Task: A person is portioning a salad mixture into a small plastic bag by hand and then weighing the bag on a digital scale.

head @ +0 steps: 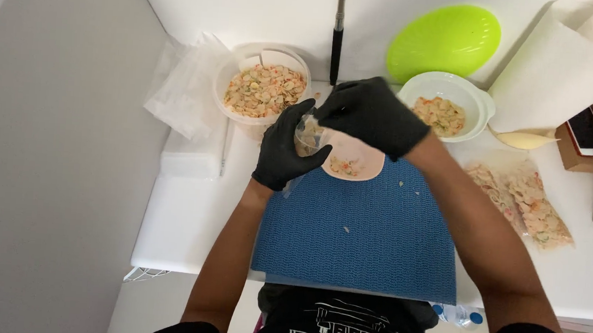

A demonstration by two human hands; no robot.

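Where hands (327, 130) meet, bag (307, 134) half-hidden

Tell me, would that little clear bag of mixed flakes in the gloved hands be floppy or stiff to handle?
Probably floppy: the small clear bag crumples in the left hand. Likely light, as its contents look like thin flakes. It may spill if tipped, since the right hand seems to be working at its open top.

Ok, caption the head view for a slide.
Gloved left hand holds a small clear bag while the right hand fills it above a blue mat.
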